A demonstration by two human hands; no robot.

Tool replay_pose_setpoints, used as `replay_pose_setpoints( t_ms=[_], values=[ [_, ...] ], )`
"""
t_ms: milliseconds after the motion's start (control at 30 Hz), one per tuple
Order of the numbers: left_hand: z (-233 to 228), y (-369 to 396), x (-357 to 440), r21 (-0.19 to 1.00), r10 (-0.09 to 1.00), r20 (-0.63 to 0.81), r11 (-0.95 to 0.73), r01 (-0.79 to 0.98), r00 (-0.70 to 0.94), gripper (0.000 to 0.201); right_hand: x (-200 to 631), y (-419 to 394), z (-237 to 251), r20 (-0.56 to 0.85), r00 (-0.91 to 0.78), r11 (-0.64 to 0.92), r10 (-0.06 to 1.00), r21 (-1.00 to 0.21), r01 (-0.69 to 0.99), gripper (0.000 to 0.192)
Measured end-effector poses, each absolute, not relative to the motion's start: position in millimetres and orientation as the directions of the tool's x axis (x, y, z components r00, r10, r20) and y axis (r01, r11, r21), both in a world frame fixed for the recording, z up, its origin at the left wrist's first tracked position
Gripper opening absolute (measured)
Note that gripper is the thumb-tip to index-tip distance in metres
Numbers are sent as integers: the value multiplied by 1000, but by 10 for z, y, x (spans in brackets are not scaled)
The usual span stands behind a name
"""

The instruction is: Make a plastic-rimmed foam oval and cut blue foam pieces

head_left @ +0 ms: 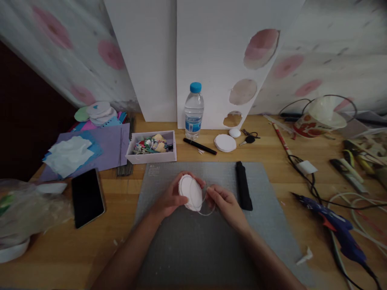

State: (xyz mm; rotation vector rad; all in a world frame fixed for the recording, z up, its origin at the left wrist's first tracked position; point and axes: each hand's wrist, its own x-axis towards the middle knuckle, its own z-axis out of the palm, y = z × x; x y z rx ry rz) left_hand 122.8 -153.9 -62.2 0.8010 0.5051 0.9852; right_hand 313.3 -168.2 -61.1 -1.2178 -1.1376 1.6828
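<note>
A white round disc (191, 190), seemingly of foam or card with a rough edge, is gripped by my left hand (173, 199), thumb on its face and fingers behind. A thin pale cord (208, 214) loops from the disc's lower edge toward my right hand (222, 201). My right thumb and forefinger are pinched on the cord, just right of the disc. Both hands are above a grey cutting mat (193, 257). To the right of my right hand lies a black tube-like case (243, 186).
Behind the mat stand a box of small crafts (151, 157), a water bottle (194, 110), a black pen (199, 146) and another white disc (225, 143). A phone (87, 198) lies left. On the right are a blue glue gun (338, 227), cables and a paper bowl (314, 125).
</note>
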Motion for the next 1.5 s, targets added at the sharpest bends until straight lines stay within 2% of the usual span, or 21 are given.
replay_pose_setpoints(
  t_ms=[167, 267, 400, 500, 633, 800, 900, 1033, 1167, 1367, 1500],
  values=[
    [-650, -1502, 1258, 822, 946, -35, 211, -529, 322, 56, 3144, -1694, -666, -344, -327, -397, 880, -911, -111, 61],
    [-685, -1492, 1276, 843, 963, -2, 147, -517, 270, 57, 3143, -1714, -642, -356, -377, -415, 855, -906, -86, 54],
    [-691, -1517, 1271, 854, 934, 44, 149, -498, 355, 57, 3121, -1723, -601, -353, -358, -389, 865, -921, -33, 39],
    [-673, -1537, 1259, 849, 896, 65, 182, -496, 440, 57, 3120, -1707, -610, -316, -253, -332, 914, -943, -20, 39],
    [-676, -1545, 1247, 874, 878, 67, 177, -452, 474, 58, 3142, -1697, -622, -231, -96, -231, 968, -973, 19, 37],
    [-684, -1566, 1255, 884, 857, 64, 189, -427, 512, 62, 3137, -1741, -604, -135, -4, -134, 991, -987, 87, 33],
    [-681, -1588, 1278, 874, 849, 41, 225, -430, 527, 65, 3109, -1778, -614, -83, 2, -82, 997, -988, 134, 29],
    [-649, -1601, 1287, 902, 834, 5, 234, -362, 552, 57, 3064, -1812, -620, -28, -45, -18, 999, -979, 203, 27],
    [-590, -1585, 1268, 917, 805, 29, 215, -337, 592, 59, 3040, -1817, -586, -53, -34, -46, 998, -982, 182, 29],
    [-581, -1564, 1253, 927, 799, 9, 220, -306, 601, 75, 3052, -1809, -585, -63, -23, -59, 998, -987, 150, 31],
    [-587, -1564, 1272, 921, 821, -7, 227, -316, 570, 65, 3058, -1808, -603, -52, -21, -48, 998, -985, 164, 28]
  ],
)
